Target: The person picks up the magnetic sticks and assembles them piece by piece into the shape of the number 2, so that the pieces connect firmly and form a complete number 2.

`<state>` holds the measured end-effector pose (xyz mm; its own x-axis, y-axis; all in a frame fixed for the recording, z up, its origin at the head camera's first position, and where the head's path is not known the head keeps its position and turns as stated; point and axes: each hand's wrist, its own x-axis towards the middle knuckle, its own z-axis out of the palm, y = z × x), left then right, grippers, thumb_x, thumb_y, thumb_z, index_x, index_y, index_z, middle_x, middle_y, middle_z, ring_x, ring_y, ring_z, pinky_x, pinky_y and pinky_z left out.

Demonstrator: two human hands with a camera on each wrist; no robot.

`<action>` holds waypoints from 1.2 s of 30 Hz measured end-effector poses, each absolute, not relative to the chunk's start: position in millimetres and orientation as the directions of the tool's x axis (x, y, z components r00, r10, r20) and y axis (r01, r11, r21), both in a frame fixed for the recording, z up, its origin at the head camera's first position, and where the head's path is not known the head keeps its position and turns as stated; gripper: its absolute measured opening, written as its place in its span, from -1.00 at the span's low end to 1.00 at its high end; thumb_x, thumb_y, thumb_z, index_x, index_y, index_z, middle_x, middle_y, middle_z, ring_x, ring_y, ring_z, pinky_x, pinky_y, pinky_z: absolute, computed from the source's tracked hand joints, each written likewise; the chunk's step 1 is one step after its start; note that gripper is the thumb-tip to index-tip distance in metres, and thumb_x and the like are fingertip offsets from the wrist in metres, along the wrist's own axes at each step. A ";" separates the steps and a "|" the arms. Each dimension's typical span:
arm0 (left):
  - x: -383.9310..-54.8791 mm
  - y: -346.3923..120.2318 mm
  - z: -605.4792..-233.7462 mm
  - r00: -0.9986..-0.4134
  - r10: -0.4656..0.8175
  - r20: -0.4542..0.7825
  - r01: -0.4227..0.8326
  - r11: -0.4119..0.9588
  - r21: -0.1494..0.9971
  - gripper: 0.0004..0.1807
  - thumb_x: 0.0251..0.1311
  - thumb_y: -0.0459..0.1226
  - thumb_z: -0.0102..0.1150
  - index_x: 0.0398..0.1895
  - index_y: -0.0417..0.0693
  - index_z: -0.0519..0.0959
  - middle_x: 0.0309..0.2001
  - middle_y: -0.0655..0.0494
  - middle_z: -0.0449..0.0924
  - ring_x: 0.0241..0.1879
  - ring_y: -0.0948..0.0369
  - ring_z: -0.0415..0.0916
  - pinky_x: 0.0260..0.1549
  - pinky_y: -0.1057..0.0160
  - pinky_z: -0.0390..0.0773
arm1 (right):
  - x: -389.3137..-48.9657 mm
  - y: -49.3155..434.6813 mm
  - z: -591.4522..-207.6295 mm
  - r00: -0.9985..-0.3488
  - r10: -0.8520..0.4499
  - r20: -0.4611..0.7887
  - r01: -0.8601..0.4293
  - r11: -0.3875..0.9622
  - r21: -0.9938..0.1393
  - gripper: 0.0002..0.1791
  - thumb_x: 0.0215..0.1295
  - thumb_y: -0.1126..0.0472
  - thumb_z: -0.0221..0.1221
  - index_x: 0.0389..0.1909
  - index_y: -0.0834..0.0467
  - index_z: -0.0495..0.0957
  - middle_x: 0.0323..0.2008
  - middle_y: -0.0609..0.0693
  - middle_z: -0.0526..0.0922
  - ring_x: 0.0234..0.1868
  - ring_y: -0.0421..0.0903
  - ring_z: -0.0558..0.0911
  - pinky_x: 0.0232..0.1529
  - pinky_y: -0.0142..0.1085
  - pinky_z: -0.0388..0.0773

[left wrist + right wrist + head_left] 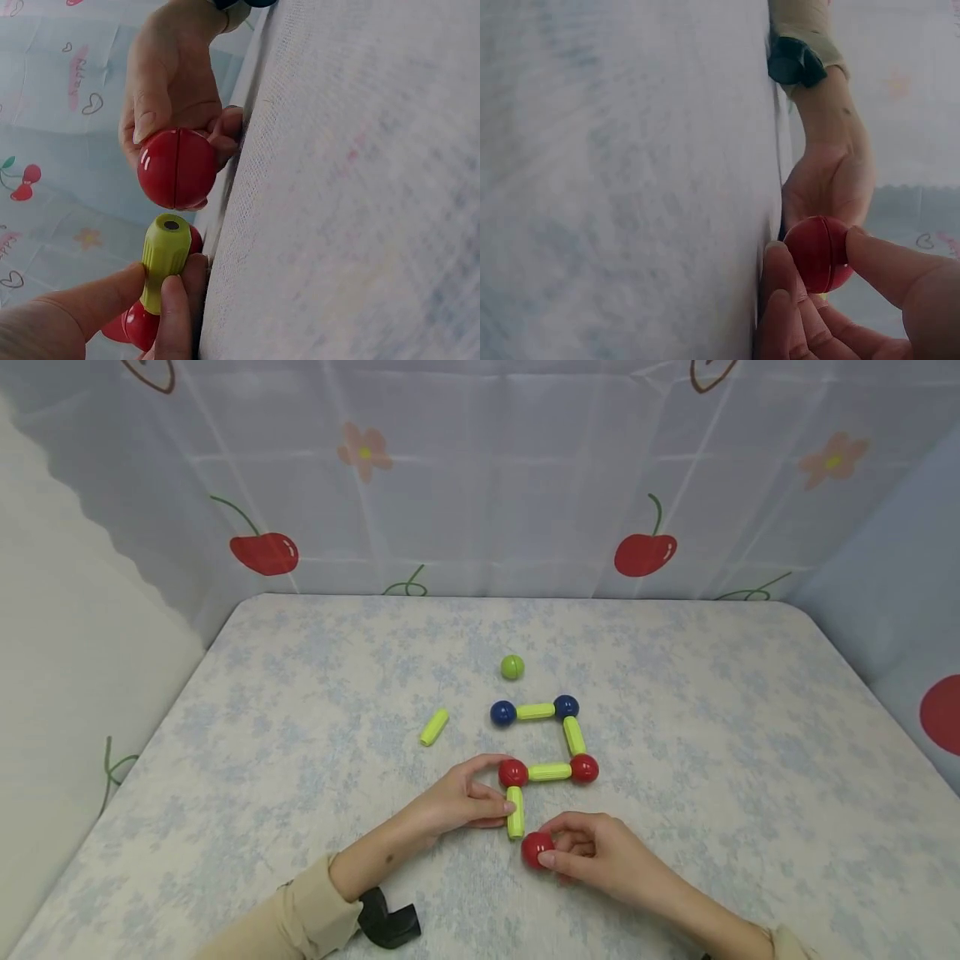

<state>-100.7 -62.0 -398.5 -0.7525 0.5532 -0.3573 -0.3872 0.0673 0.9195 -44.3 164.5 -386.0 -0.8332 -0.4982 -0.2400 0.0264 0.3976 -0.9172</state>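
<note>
My left hand [471, 797] pinches a yellow-green ribbed rod [515, 814] between thumb and fingers, its index finger reaching to the red ball [513, 772] at the rod's far end. In the left wrist view the rod's free end shows a dark round spot. My right hand [600, 856] pinches another red ball [537, 850], close to that free end with a small gap between. From the first red ball a second rod [550, 772] runs right to a red ball [585, 768]. A rod [573, 737] leads on from there to two blue balls [566, 707] joined by another rod [536, 712].
A loose yellow-green rod [434, 727] lies left of the chain. Beyond the blue balls sits a green ball [512, 667]. The flower-patterned tablecloth [300, 693] reaches a printed curtain [480, 485] at the back. A black device [388, 920] is by the left wrist.
</note>
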 end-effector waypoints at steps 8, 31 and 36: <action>-101.0 -62.1 -397.2 -0.751 0.553 -0.361 -0.394 0.064 0.917 -0.33 0.14 -0.47 0.21 0.34 -0.20 0.21 -0.33 -0.10 0.64 -0.35 0.18 0.61 -0.23 0.18 0.57 | -41.3 154.9 -385.8 -0.830 -0.511 -0.224 -0.043 0.460 -0.887 -0.69 0.22 0.05 0.25 -0.15 0.21 0.59 -0.58 -0.11 0.57 -0.63 -0.22 0.49 -0.58 -0.40 0.39; -108.2 -75.3 -389.8 -0.821 0.547 -0.161 0.005 0.289 0.957 -0.34 0.15 -0.39 0.23 0.33 -0.17 0.25 -0.38 0.05 0.55 -0.46 0.18 0.59 -0.43 0.27 0.57 | -40.9 145.3 -388.6 -0.857 -0.477 -0.197 -0.095 0.521 -0.848 -0.65 0.21 0.02 0.25 -0.14 0.20 0.61 -0.63 -0.19 0.52 -0.71 -0.27 0.38 -0.68 -0.44 0.26; -127.1 -98.3 -380.6 -0.929 0.339 0.150 0.347 0.655 0.671 -0.36 0.07 -0.31 0.34 0.26 -0.11 0.37 -0.36 0.12 0.46 -0.49 0.26 0.41 -0.55 0.27 0.42 | -40.4 144.1 -388.0 -0.855 -0.476 -0.205 -0.087 0.523 -0.848 -0.65 0.20 0.01 0.25 -0.15 0.19 0.60 -0.62 -0.19 0.53 -0.72 -0.23 0.40 -0.69 -0.40 0.28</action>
